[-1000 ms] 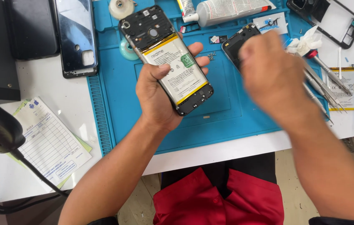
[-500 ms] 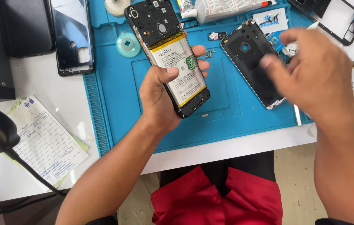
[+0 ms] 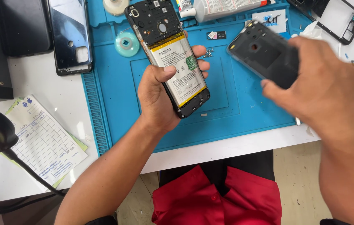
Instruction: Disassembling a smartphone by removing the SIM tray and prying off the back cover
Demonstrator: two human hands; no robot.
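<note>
Paper form (image 3: 43,141) near left on white table (image 3: 235,148). L hand (image 3: 160,96) grips opened phone (image 3: 170,54), battery up, over blue repair mat (image 3: 235,108). R hand (image 3: 323,87), blurred, holds dark back cover (image 3: 264,52) far right.

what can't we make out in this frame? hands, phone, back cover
- Right hand, head view: motion-blurred; finger grip on the dark back cover unclear.
- Back cover: near end hidden by that hand.
- Opened phone: lower edge covered by the left hand.
- Screws on blue mat: too small to count.
</note>
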